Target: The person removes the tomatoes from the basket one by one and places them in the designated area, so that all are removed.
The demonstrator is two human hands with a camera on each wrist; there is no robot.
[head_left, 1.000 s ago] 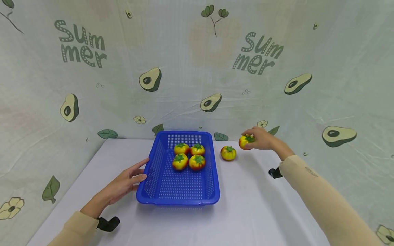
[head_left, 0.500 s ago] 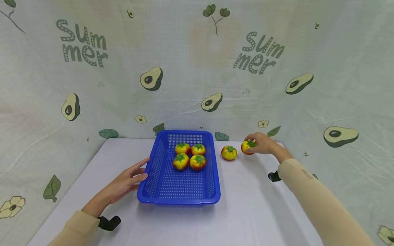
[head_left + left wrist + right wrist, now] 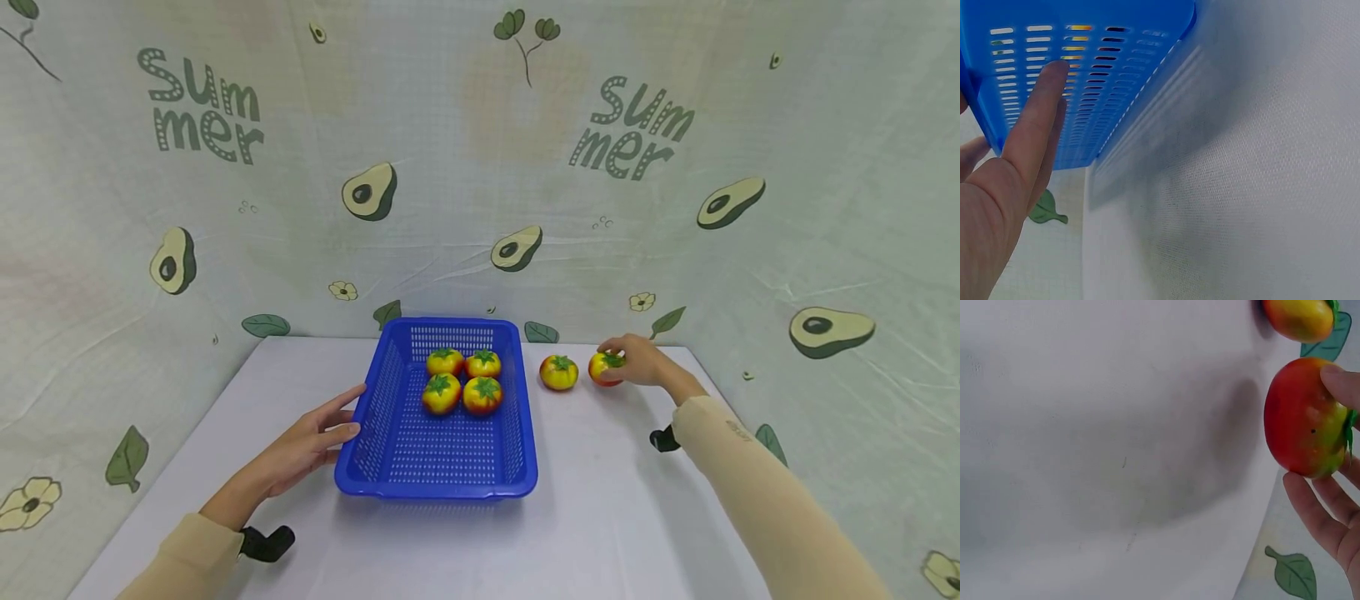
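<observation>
A blue perforated basket [image 3: 435,492] stands mid-table with several red-and-yellow tomatoes [image 3: 482,396] grouped inside, green leafy tops upward. At its left side is my left hand [image 3: 300,450], its fingers extended; in the left wrist view the fingers [image 3: 1038,115] lie along the slotted outer wall. Right of the basket, my right hand [image 3: 641,362] grips another tomato [image 3: 1300,419] between thumb and fingers. In the right wrist view its shadow falls apart from it, so it hangs a little above the table. A loose tomato [image 3: 558,373] sits between this hand and the basket.
The white table [image 3: 600,500] ends at the back against a hanging cloth [image 3: 435,275] printed with avocados, leaves and lettering. Black wrist straps [image 3: 266,544] show at both sleeves.
My right hand has lowered the tomato it grips toward the table, right of the loose one. The left hand and the basket have stayed in place.
</observation>
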